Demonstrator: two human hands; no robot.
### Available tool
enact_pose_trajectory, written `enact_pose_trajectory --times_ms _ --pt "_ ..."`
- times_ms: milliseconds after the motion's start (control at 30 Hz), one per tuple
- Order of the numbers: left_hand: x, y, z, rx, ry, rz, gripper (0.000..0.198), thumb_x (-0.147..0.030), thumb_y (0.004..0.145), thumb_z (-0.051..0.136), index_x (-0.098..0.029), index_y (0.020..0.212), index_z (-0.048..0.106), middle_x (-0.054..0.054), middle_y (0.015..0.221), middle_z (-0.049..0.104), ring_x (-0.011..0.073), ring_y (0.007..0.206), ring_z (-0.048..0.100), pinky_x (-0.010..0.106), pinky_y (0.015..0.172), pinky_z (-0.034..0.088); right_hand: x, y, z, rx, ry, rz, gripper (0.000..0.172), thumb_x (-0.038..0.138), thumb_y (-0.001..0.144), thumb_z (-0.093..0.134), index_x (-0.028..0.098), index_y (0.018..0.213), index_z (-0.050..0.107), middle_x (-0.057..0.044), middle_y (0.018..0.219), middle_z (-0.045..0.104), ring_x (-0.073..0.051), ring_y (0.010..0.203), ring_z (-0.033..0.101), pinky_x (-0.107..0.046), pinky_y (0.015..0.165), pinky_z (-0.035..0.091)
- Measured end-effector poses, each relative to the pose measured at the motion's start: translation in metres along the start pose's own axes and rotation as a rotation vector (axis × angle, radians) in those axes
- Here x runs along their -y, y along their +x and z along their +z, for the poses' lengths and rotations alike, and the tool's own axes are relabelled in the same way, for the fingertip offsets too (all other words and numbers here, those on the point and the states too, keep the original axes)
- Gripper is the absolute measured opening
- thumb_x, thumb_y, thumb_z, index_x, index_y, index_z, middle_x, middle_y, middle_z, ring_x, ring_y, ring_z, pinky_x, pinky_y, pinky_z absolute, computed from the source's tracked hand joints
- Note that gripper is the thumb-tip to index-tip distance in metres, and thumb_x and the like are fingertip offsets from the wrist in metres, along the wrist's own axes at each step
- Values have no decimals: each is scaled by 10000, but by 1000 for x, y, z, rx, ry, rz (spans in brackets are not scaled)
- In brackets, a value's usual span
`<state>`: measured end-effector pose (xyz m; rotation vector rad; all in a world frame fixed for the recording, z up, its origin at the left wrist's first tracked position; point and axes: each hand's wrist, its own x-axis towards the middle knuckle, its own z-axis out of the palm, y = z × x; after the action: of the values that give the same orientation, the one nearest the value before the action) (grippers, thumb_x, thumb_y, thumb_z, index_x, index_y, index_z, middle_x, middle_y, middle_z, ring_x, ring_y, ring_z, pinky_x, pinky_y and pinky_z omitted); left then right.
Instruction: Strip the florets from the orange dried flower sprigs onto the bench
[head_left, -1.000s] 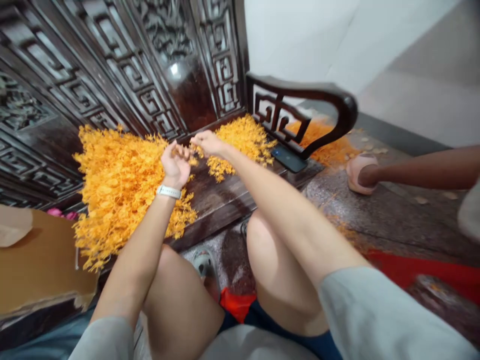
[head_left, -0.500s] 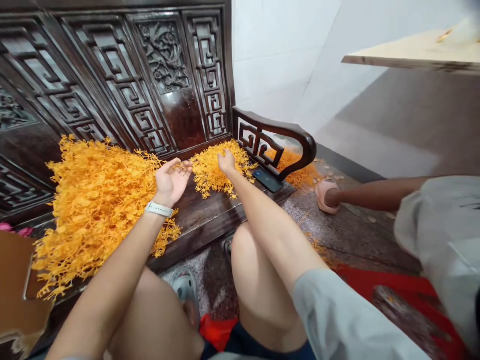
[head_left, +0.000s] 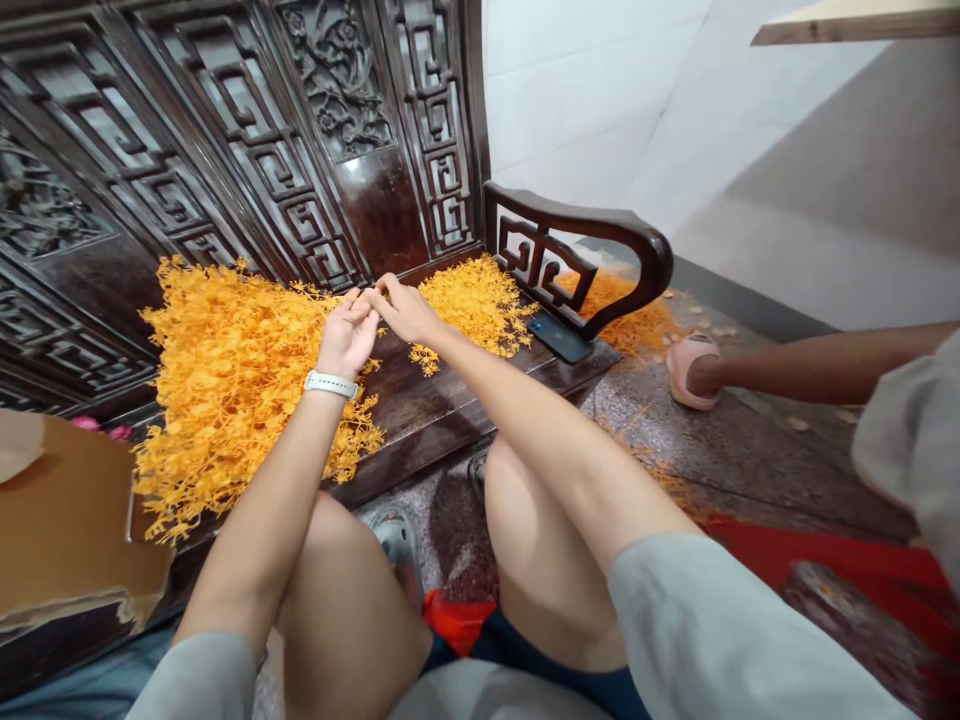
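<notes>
My left hand (head_left: 350, 335), with a pale watch band (head_left: 331, 384) on the wrist, is raised palm up with its fingers curled together around a thin yellow flower sprig, mostly hidden. My right hand (head_left: 405, 308) meets it from the right, thumb and fingers pinched at the left fingertips; what they pinch is too small to make out. Left of and behind the hands spreads a large heap of yellow artificial flower sprigs (head_left: 240, 380). Beyond the right hand lies a smaller yellow pile (head_left: 480, 305) on the dark wooden bench (head_left: 420, 400).
A dark phone (head_left: 559, 337) lies by the carved armrest (head_left: 592, 222). More yellow sprigs (head_left: 626, 310) are on the floor behind it. A cardboard box (head_left: 67, 520) stands at left. Another person's leg (head_left: 817, 362) with a pink shoe (head_left: 691, 372) extends from the right.
My right hand has come left from above the small pile to the fingertips of my left hand. The left fingers have closed up more. The view has shifted slightly.
</notes>
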<state>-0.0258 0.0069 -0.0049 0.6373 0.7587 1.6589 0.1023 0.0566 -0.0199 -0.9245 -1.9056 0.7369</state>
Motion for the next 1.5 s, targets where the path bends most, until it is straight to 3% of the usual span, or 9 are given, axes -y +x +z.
enact_pose_trajectory --times_ms 133,300,433,567,767,967,1100,1367,1500 --pt "-3 7 -18 -2 232 17 429 32 950 583 -261 1226 728 89 1682 576 220 1369 719 408 1174 613 4 11 3 42 246 307 141 153 1060 597 236 1015 493 67 713 528 -147 651 533 -238 652 437" --pt "-2 14 -37 109 554 115 142 -352 1014 784 -221 1068 780 105 1433 743 155 891 798 287 771 686 11 15 -12 112 640 562 149 137 1113 479 233 1000 479 69 644 522 -111 491 493 -194 488 418" --pt "5 20 -39 63 594 229 202 -398 975 809 -198 996 788 106 1263 808 102 788 732 197 682 605 15 10 -24 209 684 609 204 349 1162 514 219 1004 510 25 654 597 -112 502 560 -183 475 448" --pt "8 23 -33 -75 620 331 144 -241 943 711 -175 833 776 80 1023 831 107 776 705 173 662 554 16 9 -29 282 646 637 506 698 1119 467 200 1088 548 -31 717 670 -131 545 603 -207 497 484" --pt "9 17 -26 -204 600 346 229 -106 836 633 -180 623 596 38 783 784 102 614 683 217 656 581 5 12 -27 181 204 452 821 951 992 332 200 1187 600 -12 675 611 -170 552 591 -240 501 437" --pt "12 9 -17 -238 557 338 240 -83 850 604 -205 651 545 11 659 726 127 549 690 244 618 592 8 7 -22 213 -78 202 783 946 984 395 201 1013 632 -124 957 712 -298 958 699 -421 905 593" --pt "15 7 -13 -243 538 324 282 -85 871 620 -213 633 539 -11 599 680 125 541 671 236 599 577 10 4 -8 152 -11 138 699 875 1044 391 212 1080 613 -111 1089 730 -297 1075 694 -452 1050 548" --pt "15 -1 -7 -58 648 281 326 -18 807 611 -221 579 499 -40 525 588 104 446 578 211 500 505 -3 13 8 -42 80 119 636 830 1069 398 228 934 553 -29 882 606 -227 950 627 -393 1021 521" --pt "15 -1 -4 -189 586 262 282 -79 862 606 -223 648 492 -38 582 619 99 481 612 221 566 579 -4 16 8 -61 74 148 646 830 1072 389 223 949 571 -25 878 596 -226 932 618 -416 1030 513"
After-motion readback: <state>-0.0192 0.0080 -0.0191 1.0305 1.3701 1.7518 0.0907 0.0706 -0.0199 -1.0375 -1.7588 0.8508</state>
